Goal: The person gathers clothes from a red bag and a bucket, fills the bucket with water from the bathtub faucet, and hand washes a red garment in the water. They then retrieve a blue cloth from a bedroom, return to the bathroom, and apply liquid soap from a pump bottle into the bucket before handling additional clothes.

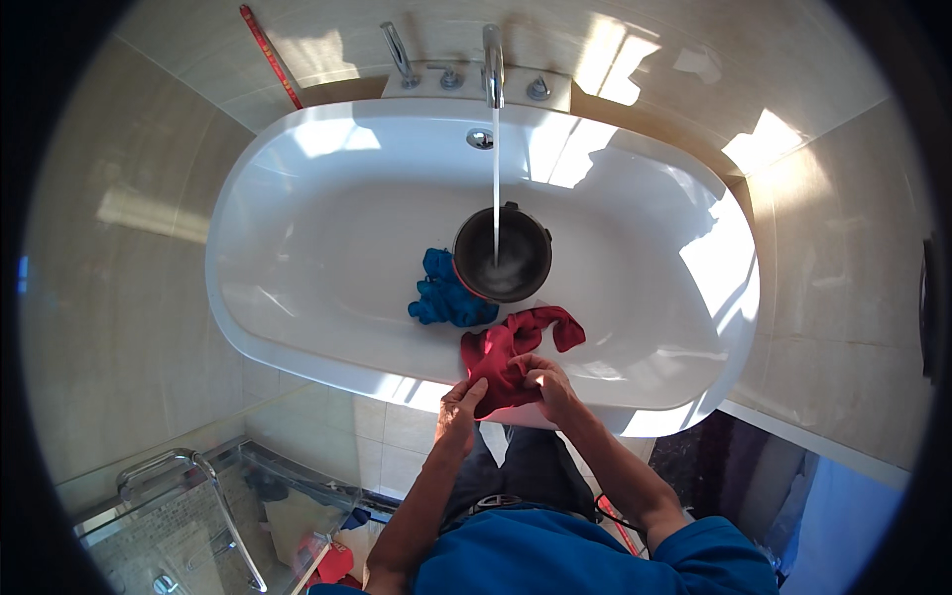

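Note:
A red cloth [497, 364] hangs over the near rim of a white oval bathtub [357, 238], its far end lying inside on the tub's sloping wall. My left hand [460, 413] pinches the cloth's left edge between thumb and fingers. On its right side my right hand [547, 385] grips the same cloth with bent fingers. Farther in, a dark round bucket [532, 260] stands on the tub floor, with water in it. A chrome faucet [493, 67] pours a steady stream into the bucket. Against the bucket's left side lies a crumpled blue cloth [450, 299].
A chrome hand shower [400, 56] and two handles [448, 76] stand behind the tub. A red stick [271, 58] leans at the back left wall. At lower left is a glass enclosure with a chrome handle [227, 513]; red items lie beyond it.

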Demonstrator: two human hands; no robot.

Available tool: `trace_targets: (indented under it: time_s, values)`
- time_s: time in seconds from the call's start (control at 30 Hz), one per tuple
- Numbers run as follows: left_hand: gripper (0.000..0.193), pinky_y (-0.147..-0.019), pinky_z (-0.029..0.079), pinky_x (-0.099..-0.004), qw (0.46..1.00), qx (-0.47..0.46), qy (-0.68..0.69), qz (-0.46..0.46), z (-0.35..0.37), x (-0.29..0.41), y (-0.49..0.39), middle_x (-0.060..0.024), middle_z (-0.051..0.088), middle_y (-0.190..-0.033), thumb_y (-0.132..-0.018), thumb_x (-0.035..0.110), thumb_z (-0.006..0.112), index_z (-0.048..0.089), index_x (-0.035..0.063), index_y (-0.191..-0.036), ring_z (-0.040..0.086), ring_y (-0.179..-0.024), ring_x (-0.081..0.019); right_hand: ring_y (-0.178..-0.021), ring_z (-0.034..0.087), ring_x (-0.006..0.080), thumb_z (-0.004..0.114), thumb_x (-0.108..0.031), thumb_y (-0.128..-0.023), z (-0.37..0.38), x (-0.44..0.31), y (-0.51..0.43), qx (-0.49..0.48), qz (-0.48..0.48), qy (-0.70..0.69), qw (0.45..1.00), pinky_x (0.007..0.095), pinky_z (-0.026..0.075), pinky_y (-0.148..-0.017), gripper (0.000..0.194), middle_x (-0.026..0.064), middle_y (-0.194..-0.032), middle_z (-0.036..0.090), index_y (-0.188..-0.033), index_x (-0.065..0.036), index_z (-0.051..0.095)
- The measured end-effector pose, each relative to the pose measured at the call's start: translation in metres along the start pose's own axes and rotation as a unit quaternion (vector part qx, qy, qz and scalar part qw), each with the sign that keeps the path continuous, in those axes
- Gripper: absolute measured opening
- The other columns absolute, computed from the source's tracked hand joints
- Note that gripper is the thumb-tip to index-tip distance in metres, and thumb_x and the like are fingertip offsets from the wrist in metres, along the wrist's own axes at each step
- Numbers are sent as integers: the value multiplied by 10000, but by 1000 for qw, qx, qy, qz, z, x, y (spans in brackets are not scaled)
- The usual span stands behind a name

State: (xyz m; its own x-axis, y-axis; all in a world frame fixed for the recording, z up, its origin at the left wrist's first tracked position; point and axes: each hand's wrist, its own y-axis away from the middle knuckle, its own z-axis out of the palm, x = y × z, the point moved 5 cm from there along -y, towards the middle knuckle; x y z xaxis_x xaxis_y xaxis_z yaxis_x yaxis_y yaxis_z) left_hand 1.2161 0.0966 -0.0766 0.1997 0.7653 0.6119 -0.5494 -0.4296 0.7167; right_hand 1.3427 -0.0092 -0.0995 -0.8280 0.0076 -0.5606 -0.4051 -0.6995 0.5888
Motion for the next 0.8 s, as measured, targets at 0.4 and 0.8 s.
trace_targets:
  time_s: [0.4,0.8]
  values:
    - [250,-769,516,-295,993,13,94,-76,-10,-19,-10,-90,659,-954,-839,116,578,615,-8,-1054,641,-822,-182,-811,519,91,496,-51,-680,34,-23,17,-98,1,119,988,213,399,-762,299,11,-858,577,-941,4,630]
    - [237,-845,510,-317,994,62,69,-49,-19,-42,-15,-116,666,-983,-847,111,584,620,-19,-1042,651,-887,-206,-886,575,96,579,-97,-840,8,-4,0,-11,21,149,989,229,440,-825,209,29,-936,637,-1030,-29,634]
